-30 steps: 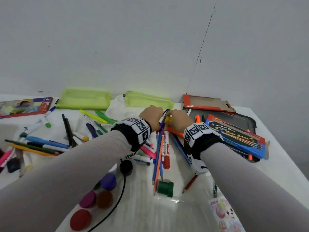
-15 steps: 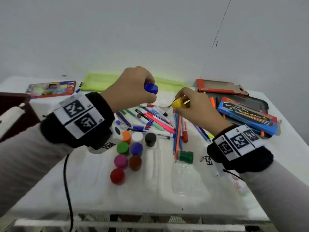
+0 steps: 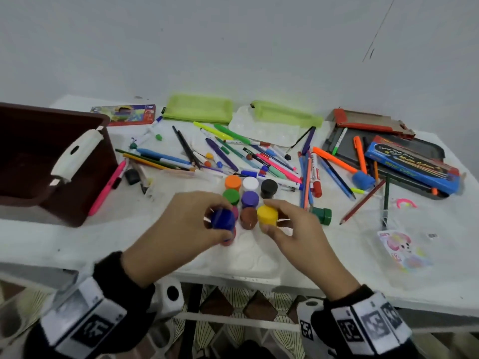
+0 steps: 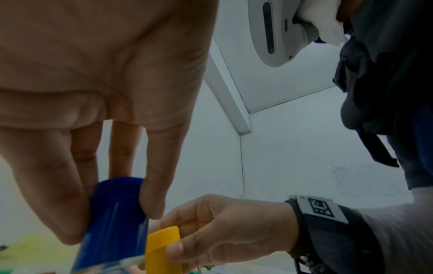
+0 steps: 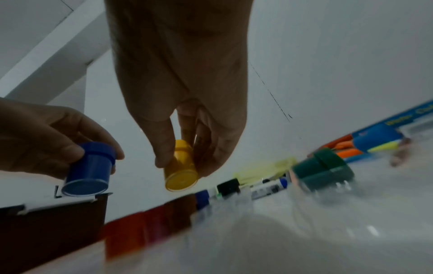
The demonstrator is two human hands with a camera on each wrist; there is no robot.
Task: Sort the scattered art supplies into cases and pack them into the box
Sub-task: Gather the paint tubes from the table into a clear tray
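Paint pots are what I have in both hands: my left hand (image 3: 181, 229) pinches a blue paint pot (image 3: 222, 219) between thumb and fingers (image 4: 152, 185), and my right hand (image 3: 298, 234) pinches a yellow paint pot (image 3: 267, 215) the same way. From the right wrist view both pots hang above the tabletop (image 3: 350, 255), tilted, their flat bottoms showing, and they are near each other without touching.

Just beyond my fingers a cluster of pots stands on the tabletop: orange (image 3: 232, 182), white (image 3: 250, 183), black (image 3: 269, 188), green (image 3: 231, 196), purple (image 3: 250, 199) and brown (image 3: 248, 216). A dark green pot (image 3: 322, 215) lies on its side to the right of my right hand.

Pens, markers and pencils (image 3: 259, 156) are scattered across the middle of the tabletop. Two lime-green mesh cases (image 3: 199, 108) lie at the back by the wall, a brown box (image 3: 39, 161) with a white latch stands at the left edge, and a blue water-colour pencil carton (image 3: 412, 167) rests on a dark tray at the right.
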